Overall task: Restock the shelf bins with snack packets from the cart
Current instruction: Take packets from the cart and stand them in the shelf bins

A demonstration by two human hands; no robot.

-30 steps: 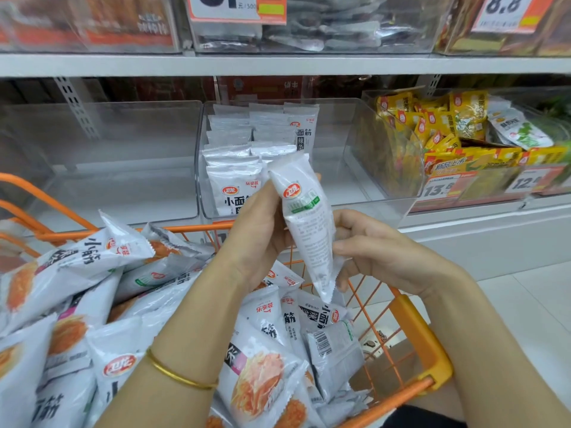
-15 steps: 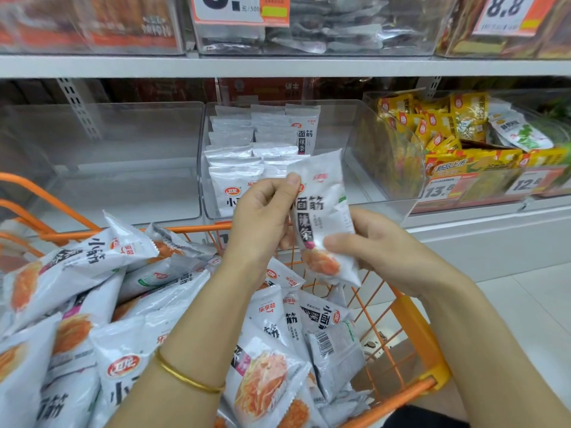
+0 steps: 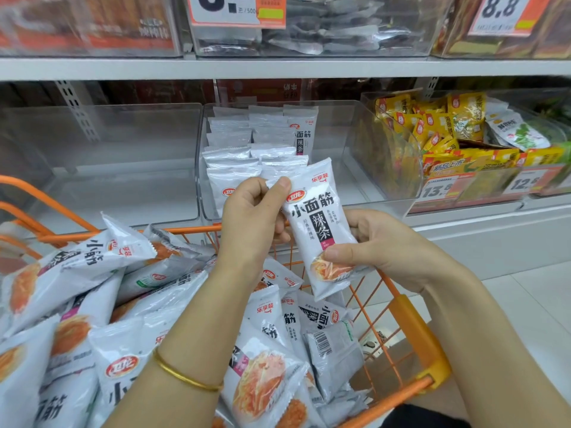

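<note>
**Restocking in progress, seen from beside the person.** The middle bin [image 3: 355, 168] carries upright rows of stocked packets [image 3: 234, 168] along its left side only. Its right half shows bare floor, and no packets are visible in the left bin [image 3: 123, 143]. The cart [image 3: 414, 319] is heaped with loose packets [image 3: 92, 288], so most of the work appears to remain.

One packet [image 3: 318, 223] is held over the cart's far rim, just in front of the middle bin, with its printed face outward and slightly tilted. The left hand [image 3: 253, 217] pinches its top corner between thumb and fingers. The right hand [image 3: 386, 245] grips its lower end, thumb across the front.

**Materials.** The packets are flat, pillow-shaped pouches of matt white film with crimped, saw-toothed end seals. They look soft and light enough to slide. The bins are rigid clear plastic with rounded front corners, and the cart is orange-coated wire mesh.
</note>
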